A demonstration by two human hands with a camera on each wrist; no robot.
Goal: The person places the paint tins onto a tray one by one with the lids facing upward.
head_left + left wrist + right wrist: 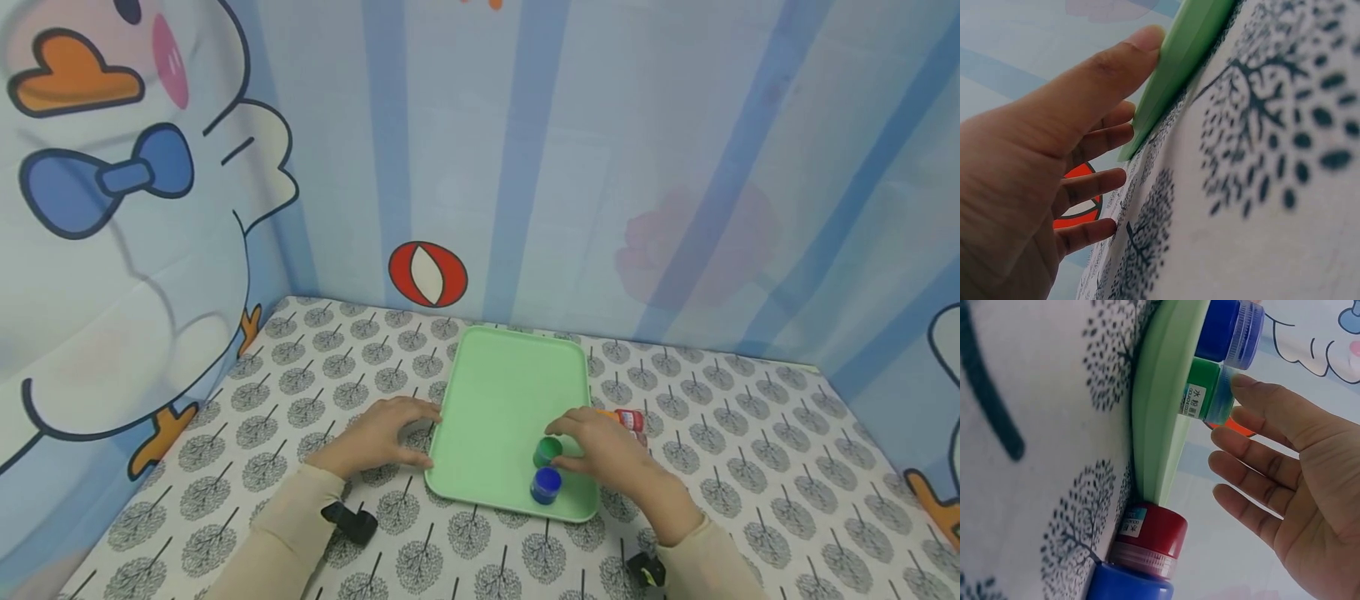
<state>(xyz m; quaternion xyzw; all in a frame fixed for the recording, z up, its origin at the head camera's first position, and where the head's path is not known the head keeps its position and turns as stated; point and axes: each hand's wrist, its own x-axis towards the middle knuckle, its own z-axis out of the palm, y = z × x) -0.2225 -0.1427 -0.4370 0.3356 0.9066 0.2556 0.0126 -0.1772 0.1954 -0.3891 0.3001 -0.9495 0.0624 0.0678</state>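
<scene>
A green jar (547, 452) and a blue jar (546, 485) stand upright, close together, near the front right corner of a light green tray (498, 392). The right hand (607, 450) is at the green jar, its grip loose: the fingers are extended, with the thumb tip at the clear lid; whether it presses there cannot be told. The left hand (378, 433) is spread at the tray's left edge, its thumb against the rim, holding nothing. Just outside the tray's right side, a red jar (1157, 534) lies on its side, next to a blue item (1132, 584). The work looks partway along: two jars are on the tray, while the red jar and its neighbours lie off it. The tray rests on a bench (693, 521) covered in tree-patterned cloth, before a blue-striped backdrop (465, 167) with a cartoon bird. From above, the right hand hides part of the group beside the tray, where an orange piece (604, 413) peeps out; how many things lie there is unclear. The blue item is cut off by the right wrist view's lower edge, and the labels are too small to read.
</scene>
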